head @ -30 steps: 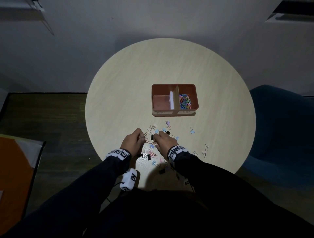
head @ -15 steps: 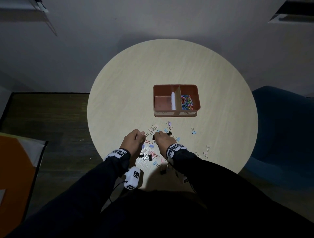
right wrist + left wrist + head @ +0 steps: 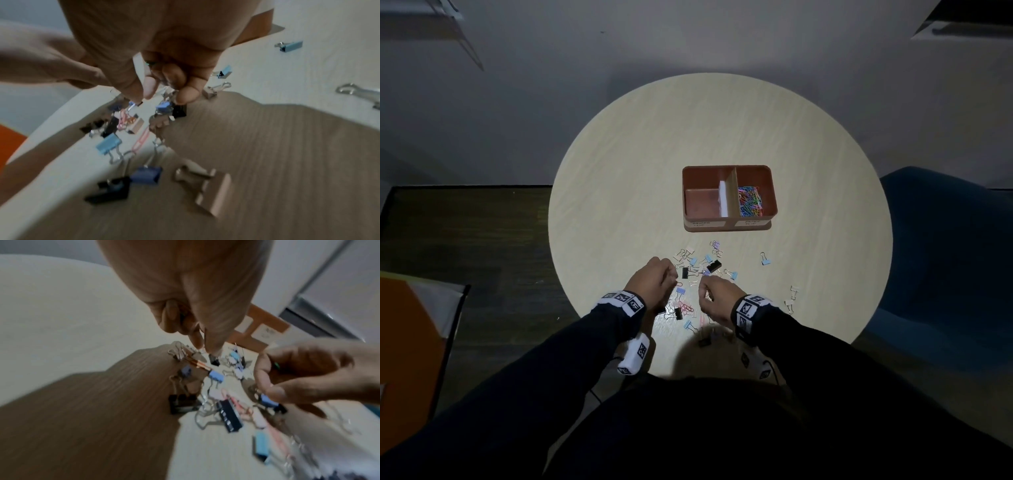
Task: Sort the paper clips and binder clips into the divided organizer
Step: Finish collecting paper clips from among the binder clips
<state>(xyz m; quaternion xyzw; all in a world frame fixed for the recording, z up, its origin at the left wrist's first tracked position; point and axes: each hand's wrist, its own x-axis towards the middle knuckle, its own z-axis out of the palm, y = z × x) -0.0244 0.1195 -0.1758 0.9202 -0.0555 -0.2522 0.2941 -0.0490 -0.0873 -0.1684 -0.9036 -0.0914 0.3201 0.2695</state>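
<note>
The brown divided organizer [image 3: 729, 224] stands mid-table; its right compartment holds coloured paper clips [image 3: 750, 202], and its left one shows only a white slip. Mixed binder clips and paper clips [image 3: 697, 270] lie scattered in front of it. My left hand [image 3: 654, 284] [image 3: 202, 344] hovers over the pile's left side, thumb and forefinger pinched, with something small and reddish inside its curled fingers. My right hand [image 3: 717, 296] [image 3: 148, 95] is curled beside it, holding paper clips in the palm, including a green one [image 3: 148, 63]. An orange paper clip [image 3: 198, 365] lies under the left fingertips.
Stray binder clips lie off to the right: a blue one [image 3: 765, 258] and pale ones [image 3: 792, 296]. The round table's [image 3: 619, 171] near edge is just behind my wrists. A blue chair [image 3: 945, 257] stands to the right, and an orange sheet [image 3: 404, 342] lies on the floor to the left.
My two hands were close together over the pile; the right hand has drawn back a little toward me and to the right. The left hand has hardly moved.
</note>
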